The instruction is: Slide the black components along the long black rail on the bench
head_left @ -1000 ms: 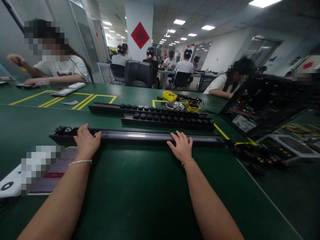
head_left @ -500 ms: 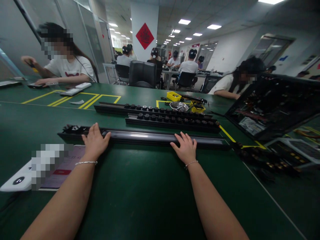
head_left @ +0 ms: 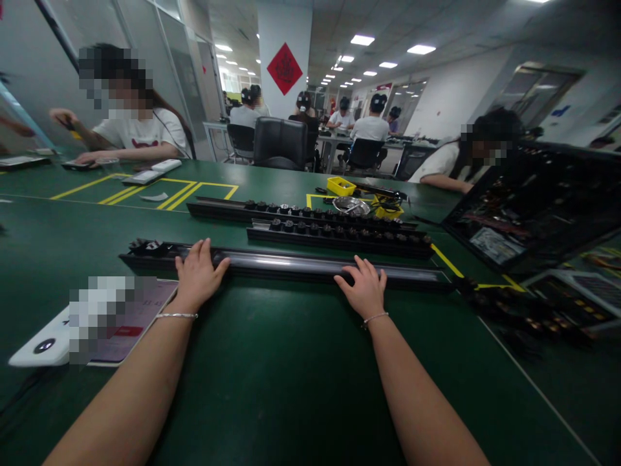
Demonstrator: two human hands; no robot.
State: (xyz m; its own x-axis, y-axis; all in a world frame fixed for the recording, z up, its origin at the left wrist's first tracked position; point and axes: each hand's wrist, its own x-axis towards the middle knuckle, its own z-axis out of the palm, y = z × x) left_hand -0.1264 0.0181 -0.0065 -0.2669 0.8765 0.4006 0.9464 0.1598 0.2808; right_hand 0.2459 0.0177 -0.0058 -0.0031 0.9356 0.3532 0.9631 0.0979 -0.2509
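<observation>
fingers [head_left: 212, 254] of both hands lie spread flat over the long black rail [head_left: 286, 265], pressing rather than gripping; left hand [head_left: 196, 278] near the rail's left end, right hand [head_left: 363, 291] right of its middle; rail lies crosswise on the green table [head_left: 291, 375], just before two knobbed strips [head_left: 334, 236]; judging by this, keep pressure even so it stays square.

Green work table [head_left: 291, 362], matte surface, marked with yellow tape lines [head_left: 169, 191] at 11 o'clock and 2 o'clock. Lying directly on it: long black rail [head_left: 291, 264] across the centre, with both hands resting on it; two further black strips with knobs [head_left: 334, 234] just beyond, at 12 o'clock. White device [head_left: 43, 343] and a card beside it at 9 o'clock. Yellow bins [head_left: 340, 186] and a metal dish [head_left: 352, 206] at 1 o'clock. Open black case [head_left: 528, 207] at 2 o'clock; dark small parts [head_left: 524, 317] heaped at 3 o'clock.
</observation>
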